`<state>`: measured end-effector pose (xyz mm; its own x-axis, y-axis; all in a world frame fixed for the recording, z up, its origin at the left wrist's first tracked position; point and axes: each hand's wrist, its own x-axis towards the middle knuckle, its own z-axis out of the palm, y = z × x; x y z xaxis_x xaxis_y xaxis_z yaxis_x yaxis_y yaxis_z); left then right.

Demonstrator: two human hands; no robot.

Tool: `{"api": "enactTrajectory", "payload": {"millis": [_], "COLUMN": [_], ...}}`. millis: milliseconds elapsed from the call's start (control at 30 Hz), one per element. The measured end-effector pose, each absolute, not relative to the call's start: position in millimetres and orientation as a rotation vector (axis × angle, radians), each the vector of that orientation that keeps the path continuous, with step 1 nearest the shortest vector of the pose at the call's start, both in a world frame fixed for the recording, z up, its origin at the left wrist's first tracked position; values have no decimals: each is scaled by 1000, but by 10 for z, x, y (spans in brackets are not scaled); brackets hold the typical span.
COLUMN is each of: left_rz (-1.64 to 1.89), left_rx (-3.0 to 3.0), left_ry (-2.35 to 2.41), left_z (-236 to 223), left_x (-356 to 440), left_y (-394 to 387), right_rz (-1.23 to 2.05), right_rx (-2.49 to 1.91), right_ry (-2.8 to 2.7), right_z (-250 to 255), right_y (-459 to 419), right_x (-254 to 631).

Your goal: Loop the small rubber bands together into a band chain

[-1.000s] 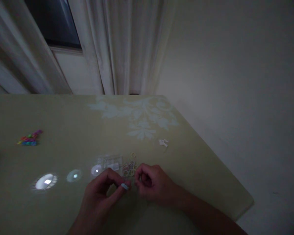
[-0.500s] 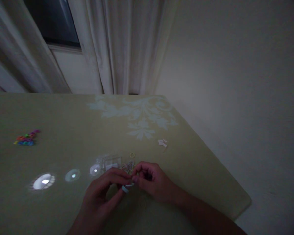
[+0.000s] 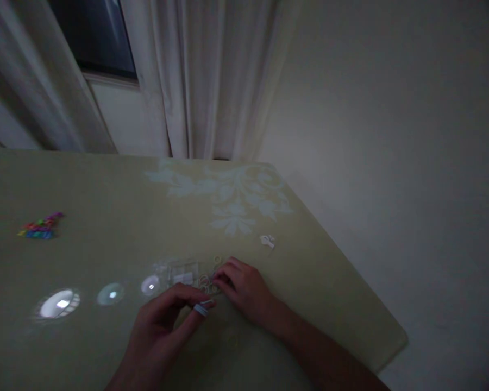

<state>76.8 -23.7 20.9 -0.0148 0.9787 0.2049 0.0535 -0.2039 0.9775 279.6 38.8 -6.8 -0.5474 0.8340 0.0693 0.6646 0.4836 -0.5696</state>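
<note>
My left hand (image 3: 157, 331) is closed in a pinch, thumb tip near the index fingertip. Light blue elastic bands (image 3: 201, 309) are looped around its thumb tip, and one strand seems to run toward the index finger. To the right, my right hand (image 3: 246, 288) reaches into a small pile of pale elastic bands (image 3: 204, 282), its thumb and fingertips pinched together at the pile's edge. Whether a band is between them is hidden. One yellowish band (image 3: 217, 260) lies just behind the pile. A faint yellow band (image 3: 233, 341) lies on the table nearer me.
A clear plastic box (image 3: 183, 271) stands left of the pile. Farther back on the right lies a small white piece (image 3: 267, 240). Bright-coloured small pieces (image 3: 41, 227) are heaped at the far left of the table (image 3: 106, 201). Curtains and a wall rise behind.
My right hand met the left fingertips half a second ago; now it has moved apart, forward to the pile. A light blue strand now sits with the other at my left thumb.
</note>
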Motion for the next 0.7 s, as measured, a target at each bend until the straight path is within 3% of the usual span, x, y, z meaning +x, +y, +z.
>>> {"api": "enactTrajectory", "payload": {"millis": [700], "left_rz": [1296], "left_rx": [1543], "left_ry": [1189], "left_z": [264], "left_x": [719], "left_y": [-190], "right_rz": [800], "right_rx": [-1336], "right_ry": [-2376], "right_z": [12], "right_y": [384], "right_x": [2786]}}
